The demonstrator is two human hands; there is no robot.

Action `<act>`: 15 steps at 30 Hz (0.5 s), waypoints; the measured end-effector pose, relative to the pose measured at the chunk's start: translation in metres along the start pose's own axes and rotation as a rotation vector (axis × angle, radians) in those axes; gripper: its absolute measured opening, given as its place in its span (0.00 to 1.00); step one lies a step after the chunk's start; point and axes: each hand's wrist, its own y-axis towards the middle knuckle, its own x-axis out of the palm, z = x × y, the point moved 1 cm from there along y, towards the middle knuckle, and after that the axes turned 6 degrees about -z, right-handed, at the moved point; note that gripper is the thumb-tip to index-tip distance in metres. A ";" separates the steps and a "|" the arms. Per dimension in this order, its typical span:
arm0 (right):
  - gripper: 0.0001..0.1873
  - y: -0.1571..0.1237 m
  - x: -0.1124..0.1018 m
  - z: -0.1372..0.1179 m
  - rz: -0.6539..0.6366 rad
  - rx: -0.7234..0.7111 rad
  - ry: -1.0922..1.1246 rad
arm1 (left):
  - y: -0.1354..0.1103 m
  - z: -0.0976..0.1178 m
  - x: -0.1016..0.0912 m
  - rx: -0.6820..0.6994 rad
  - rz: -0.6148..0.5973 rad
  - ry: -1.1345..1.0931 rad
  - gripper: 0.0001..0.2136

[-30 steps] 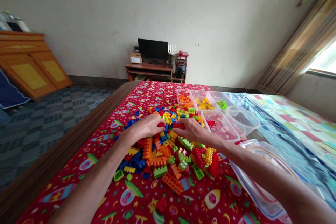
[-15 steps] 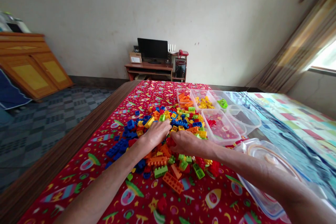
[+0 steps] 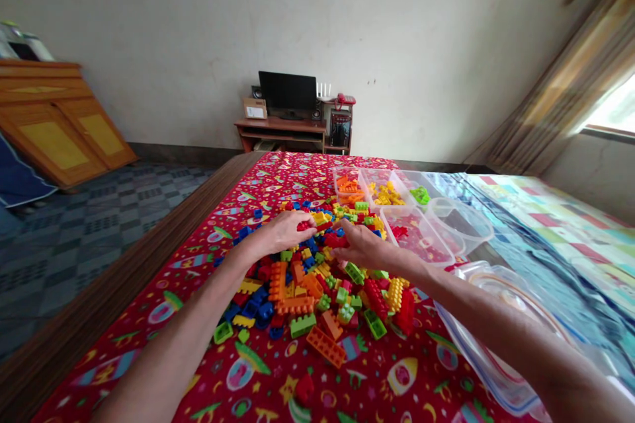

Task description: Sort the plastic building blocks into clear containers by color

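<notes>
A loose pile of toy building bricks (image 3: 297, 304) in red, blue, yellow, orange and green lies on the red patterned cloth. My left hand (image 3: 285, 231) is over the far left of the pile, its fingers closed around a red building brick (image 3: 304, 226). To its right, my right hand (image 3: 361, 246) hovers low over the bricks with thumb and fingers apart, and I see nothing held in it. An orange brick (image 3: 326, 346) lies at the pile's near edge.
Clear plastic containers stand beyond my right hand, holding orange bricks (image 3: 349, 189), yellow bricks (image 3: 385, 194), green bricks (image 3: 420, 195) and red bricks (image 3: 399, 232). A round clear tub (image 3: 479, 228) is beside them. Clear lids (image 3: 496, 370) lie under my right forearm.
My hands have moved apart, the left one up and leftward with a red building brick showing in its fingers. The right hand has lifted and opened. Bricks in the middle are now exposed.
</notes>
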 end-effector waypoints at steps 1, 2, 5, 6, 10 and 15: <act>0.19 0.001 -0.004 0.000 -0.006 0.011 0.055 | -0.001 0.000 -0.001 0.000 -0.013 -0.063 0.13; 0.21 0.001 -0.007 0.000 -0.003 0.012 0.098 | -0.001 0.000 0.000 0.000 -0.029 -0.127 0.14; 0.23 0.004 -0.011 -0.001 0.076 -0.020 0.152 | -0.004 0.003 0.003 -0.052 -0.103 -0.346 0.18; 0.23 0.005 -0.011 0.000 0.109 -0.019 0.161 | -0.005 0.005 0.004 -0.084 -0.123 -0.418 0.19; 0.24 0.007 -0.010 0.001 0.112 0.034 0.358 | -0.007 0.011 0.004 -0.129 -0.126 -0.523 0.20; 0.21 0.011 -0.013 0.000 -0.018 0.016 0.728 | 0.000 0.009 0.007 -0.047 -0.110 -0.400 0.18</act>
